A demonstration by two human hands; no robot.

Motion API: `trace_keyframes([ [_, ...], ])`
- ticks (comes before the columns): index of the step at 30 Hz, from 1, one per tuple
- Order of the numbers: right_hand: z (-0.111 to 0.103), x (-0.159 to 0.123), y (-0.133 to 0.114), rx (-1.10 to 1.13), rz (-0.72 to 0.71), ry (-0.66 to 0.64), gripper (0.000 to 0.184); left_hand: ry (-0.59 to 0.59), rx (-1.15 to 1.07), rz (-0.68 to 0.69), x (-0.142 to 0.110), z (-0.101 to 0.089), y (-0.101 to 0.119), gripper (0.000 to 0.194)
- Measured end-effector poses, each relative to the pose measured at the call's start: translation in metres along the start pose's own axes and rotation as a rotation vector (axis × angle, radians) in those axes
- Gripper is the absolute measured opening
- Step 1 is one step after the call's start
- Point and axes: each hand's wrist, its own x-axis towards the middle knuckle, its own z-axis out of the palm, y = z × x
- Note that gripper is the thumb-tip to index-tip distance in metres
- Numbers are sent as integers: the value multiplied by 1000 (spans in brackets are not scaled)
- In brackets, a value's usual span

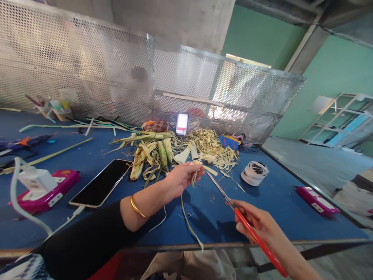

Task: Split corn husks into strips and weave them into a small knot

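Note:
My left hand (183, 179) is closed around pale corn husk strips (210, 170), pinched between thumb and fingers, with thin ends hanging below. In my right hand (256, 221) is a pair of scissors (247, 227) with long red handles. Their metal blades point up and left, the tips close to the husk strips; whether they touch, I cannot tell. Behind my left hand lies a heap of husks: larger green and yellowish pieces (155, 153) on the left, a pile of small shreds (214, 146) on the right. One narrow strip (189, 223) dangles near the table's front edge.
Left of my arm, a phone (101, 182) lies charging near a magenta power strip (62, 186). A roll of white cord (255, 173) and another magenta power strip (317, 200) sit to the right. Perforated metal panels (186, 77) stand along the back of the blue table (279, 206).

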Motion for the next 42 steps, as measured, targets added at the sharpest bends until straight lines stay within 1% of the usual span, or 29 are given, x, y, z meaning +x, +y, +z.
trace_keyframes([
  [3,4,4,3,-70,-51,29,52,6,-38,-22,-2,1,0,6],
  [8,8,9,0,-241,-120,109,53,13,-54,-45,-5,3,-1,3],
  [13,12,11,-3,-350,-152,129,49,12,-52,-48,-3,2,-3,3],
  [17,13,12,-2,-368,-178,140,49,14,-47,-68,-2,1,-3,3],
  [22,13,12,-2,-317,-160,110,51,25,-47,-78,-3,2,-2,5],
  [26,14,12,-3,-353,-204,137,46,13,-46,-82,0,0,-4,4],
  [28,14,13,-2,-365,-212,142,43,2,-49,-84,1,-1,-5,2],
  [31,13,13,2,-387,-209,147,42,-10,-55,-82,2,-3,-5,5],
  [37,9,16,10,-449,-197,146,42,52,-36,-54,5,-6,-6,13],
  [39,4,20,12,-540,-219,180,40,58,5,-31,5,-6,-5,16],
  [42,-6,29,15,-812,-264,254,38,75,104,42,4,-5,-4,24],
])
